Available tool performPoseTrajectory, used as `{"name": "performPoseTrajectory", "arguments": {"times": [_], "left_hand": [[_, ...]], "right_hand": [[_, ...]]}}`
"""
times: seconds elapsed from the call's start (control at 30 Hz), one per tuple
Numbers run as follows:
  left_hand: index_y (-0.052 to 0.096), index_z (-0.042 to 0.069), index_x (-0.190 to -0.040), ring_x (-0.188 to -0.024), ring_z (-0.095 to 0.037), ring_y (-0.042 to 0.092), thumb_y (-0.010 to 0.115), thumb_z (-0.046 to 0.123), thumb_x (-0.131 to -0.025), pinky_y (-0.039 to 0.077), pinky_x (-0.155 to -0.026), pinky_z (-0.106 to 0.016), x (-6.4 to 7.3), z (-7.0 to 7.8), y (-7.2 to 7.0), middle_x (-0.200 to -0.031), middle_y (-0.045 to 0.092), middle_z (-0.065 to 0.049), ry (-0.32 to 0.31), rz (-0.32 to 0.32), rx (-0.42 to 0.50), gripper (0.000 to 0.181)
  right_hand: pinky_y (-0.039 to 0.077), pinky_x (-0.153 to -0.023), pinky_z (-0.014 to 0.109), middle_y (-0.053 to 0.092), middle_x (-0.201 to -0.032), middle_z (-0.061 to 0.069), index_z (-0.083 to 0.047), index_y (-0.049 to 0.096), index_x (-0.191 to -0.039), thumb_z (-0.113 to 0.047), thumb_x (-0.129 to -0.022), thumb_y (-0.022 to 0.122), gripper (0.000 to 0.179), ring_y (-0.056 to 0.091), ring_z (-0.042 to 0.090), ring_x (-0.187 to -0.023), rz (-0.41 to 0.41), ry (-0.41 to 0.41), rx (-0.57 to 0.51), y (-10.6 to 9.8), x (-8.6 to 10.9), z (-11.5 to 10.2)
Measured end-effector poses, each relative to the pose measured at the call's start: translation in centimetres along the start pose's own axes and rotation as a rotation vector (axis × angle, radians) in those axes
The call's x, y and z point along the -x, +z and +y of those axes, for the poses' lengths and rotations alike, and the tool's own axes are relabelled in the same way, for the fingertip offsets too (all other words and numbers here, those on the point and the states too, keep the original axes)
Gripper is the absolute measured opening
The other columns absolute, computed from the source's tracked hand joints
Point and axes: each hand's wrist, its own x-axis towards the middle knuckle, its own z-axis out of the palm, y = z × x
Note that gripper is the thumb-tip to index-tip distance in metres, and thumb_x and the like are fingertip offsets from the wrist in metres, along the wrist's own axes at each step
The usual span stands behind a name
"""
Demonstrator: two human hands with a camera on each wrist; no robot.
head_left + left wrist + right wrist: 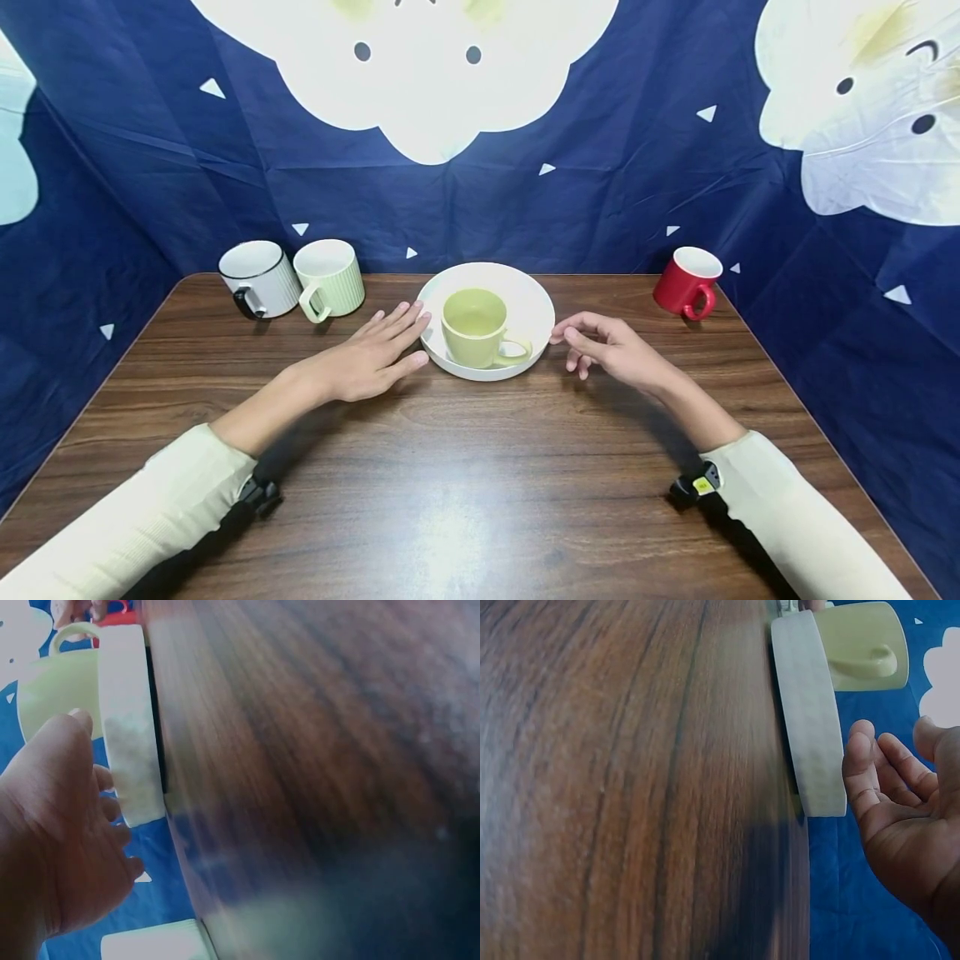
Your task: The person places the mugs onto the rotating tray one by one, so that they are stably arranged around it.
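Observation:
A yellow-green cup (pixel 474 329) stands upright in a white shallow dish (pixel 525 300), its handle pointing right. At the dish's left rim is my left hand (pixel 367 354), palm down with fingers straight and spread. Whether its fingertips touch the rim I cannot tell. My right hand (pixel 611 350) hovers by the right rim, fingers loosely bent, holding nothing. In the left wrist view the left thumb overlaps the cup (pixel 60 690), and the dish (pixel 127 727) shows from its side. The right wrist view has the right fingers beside the dish wall (pixel 810 727).
At the back left stand a white mug (pixel 273 287) with a black rim and handle, and a pale green ribbed mug (pixel 341 283) close beside it. A red mug (pixel 675 287) is at the back right. Blue cloth (pixel 450 208) hangs behind the brown wooden table (pixel 525 467).

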Motion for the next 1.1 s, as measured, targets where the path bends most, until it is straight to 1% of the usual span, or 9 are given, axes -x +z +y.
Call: {"name": "performPoseTrajectory", "arguments": {"times": [0.27,0.4,0.5,0.57,0.67,0.8,0.9,0.97,1.1], "left_hand": [[0.012,0.013,-0.182,-0.179,-0.041,0.007,0.036,0.053,-0.123,0.005,-0.145,-0.066,0.3,-0.3,0.1,-0.192,0.004,-0.013,-0.023,-0.007,-0.013,0.075],[0.012,0.012,-0.182,-0.179,-0.042,0.007,0.035,0.052,-0.123,0.005,-0.145,-0.067,0.6,-0.6,0.1,-0.192,0.004,-0.015,-0.029,-0.003,-0.016,0.075],[0.014,0.012,-0.182,-0.178,-0.044,0.007,0.035,0.052,-0.123,0.005,-0.144,-0.067,0.8,-0.8,0.0,-0.191,0.005,-0.016,-0.030,0.004,-0.020,0.074],[0.014,0.012,-0.182,-0.178,-0.044,0.007,0.035,0.052,-0.123,0.005,-0.144,-0.067,1.0,-0.9,0.0,-0.191,0.005,-0.016,-0.032,0.006,-0.020,0.074],[0.014,0.012,-0.182,-0.178,-0.044,0.006,0.036,0.052,-0.123,0.005,-0.144,-0.068,1.3,-1.0,0.0,-0.192,0.005,-0.016,-0.039,0.006,-0.017,0.075],[0.016,0.010,-0.182,-0.178,-0.044,0.006,0.036,0.052,-0.123,0.006,-0.144,-0.068,1.7,-1.1,0.0,-0.191,0.006,-0.017,-0.044,0.009,-0.020,0.075],[0.017,0.009,-0.182,-0.178,-0.045,0.006,0.036,0.052,-0.123,0.005,-0.144,-0.068,2.0,-1.2,0.0,-0.191,0.006,-0.018,-0.049,0.010,-0.020,0.075],[0.017,0.009,-0.181,-0.178,-0.046,0.006,0.036,0.051,-0.123,0.005,-0.144,-0.068,2.2,-1.1,-0.1,-0.191,0.007,-0.019,-0.053,0.010,-0.018,0.075],[0.017,0.009,-0.181,-0.178,-0.047,0.006,0.037,0.051,-0.123,0.005,-0.143,-0.070,2.8,-1.2,-0.3,-0.191,0.007,-0.019,-0.064,0.011,-0.013,0.075]], "right_hand": [[0.063,-0.069,0.028,0.074,-0.130,0.023,0.007,0.068,-0.139,-0.017,-0.120,0.056,0.033,0.073,0.015,-0.084,0.014,0.013,0.007,-0.5,0.2,0.2],[0.063,-0.070,0.028,0.070,-0.135,0.033,0.007,0.069,-0.138,-0.017,-0.120,0.056,0.032,0.073,0.016,-0.086,0.020,0.007,0.028,-0.8,0.4,0.4],[0.063,-0.074,0.029,0.069,-0.136,0.037,0.007,0.069,-0.137,-0.017,-0.120,0.056,0.032,0.073,0.020,-0.091,0.026,0.006,0.050,-1.0,0.5,0.5],[0.063,-0.078,0.029,0.070,-0.137,0.036,0.005,0.070,-0.137,-0.018,-0.119,0.057,0.032,0.073,0.022,-0.097,0.030,0.006,0.075,-1.1,0.5,0.6],[0.063,-0.088,0.029,0.071,-0.141,0.033,0.003,0.071,-0.140,-0.019,-0.119,0.057,0.033,0.074,0.027,-0.113,0.033,0.000,0.118,-1.3,0.4,0.7],[0.061,-0.104,0.029,0.068,-0.153,0.027,0.003,0.067,-0.149,-0.018,-0.120,0.056,0.038,0.067,0.036,-0.135,0.027,-0.002,0.150,-1.5,0.3,0.9],[0.052,-0.120,0.036,0.064,-0.162,0.021,-0.002,0.063,-0.157,-0.018,-0.120,0.055,0.041,0.059,0.039,-0.148,0.028,0.009,0.186,-1.6,0.2,1.0],[0.045,-0.128,0.047,0.061,-0.166,0.018,-0.005,0.060,-0.161,-0.018,-0.120,0.054,0.043,0.054,0.038,-0.155,0.023,0.008,0.216,-1.8,0.0,1.0],[0.033,-0.135,0.064,0.055,-0.172,0.017,-0.007,0.054,-0.166,-0.020,-0.121,0.053,0.047,0.045,0.038,-0.164,0.001,-0.008,0.260,-2.1,-0.4,1.2]]}}
